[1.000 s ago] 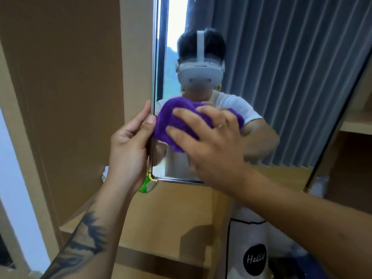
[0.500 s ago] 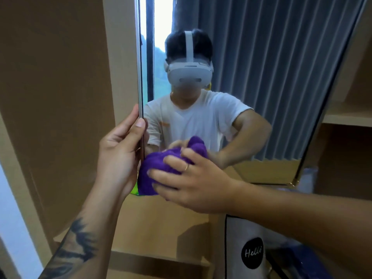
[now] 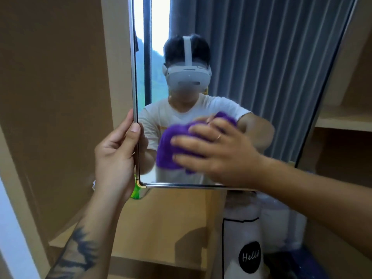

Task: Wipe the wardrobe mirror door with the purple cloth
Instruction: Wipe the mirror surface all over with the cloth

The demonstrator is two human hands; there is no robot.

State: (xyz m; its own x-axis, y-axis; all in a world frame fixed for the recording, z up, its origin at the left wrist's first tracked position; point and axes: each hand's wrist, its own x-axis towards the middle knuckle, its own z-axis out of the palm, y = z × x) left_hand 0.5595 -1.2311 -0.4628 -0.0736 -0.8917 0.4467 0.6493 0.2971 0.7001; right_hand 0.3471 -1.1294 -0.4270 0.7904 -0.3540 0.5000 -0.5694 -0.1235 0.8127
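Head view. Mirror door (image 3: 261, 77) of a wardrobe fills the centre and upper right, its metal-edged frame ending in a lower-left corner just beside the left wrist. Left hand (image 3: 114, 158) grips the door's left vertical edge: the thumb lies flat along the front of the frame, and the fingers (image 3: 128, 119) curl round behind the edge, only their tips showing. A dark tattoo marks the left forearm. Right hand (image 3: 217, 152) lies over the purple cloth (image 3: 171, 146), its fingers (image 3: 187, 140) straight and slightly spread, flattening the cloth against the glass in the lower part of the mirror, a little above the bottom frame; a ring sits on one finger. The cloth is bunched, showing to the left of and above the hand, and its outline is blurred. The glass reflects a person in a white T-shirt wearing a pale headset, a grey pleated curtain (image 3: 271, 47) and a strip of window with green hills. Brown wardrobe panels (image 3: 60, 87) stand to the left of the door, and a light wooden shelf (image 3: 342, 121) shows at the right edge. Below the mirror, a white bag (image 3: 241, 238) carries a black disc printed "Hello". A small green object (image 3: 135, 193) peeks out beneath the door's lower-left corner, what it is cannot be told.
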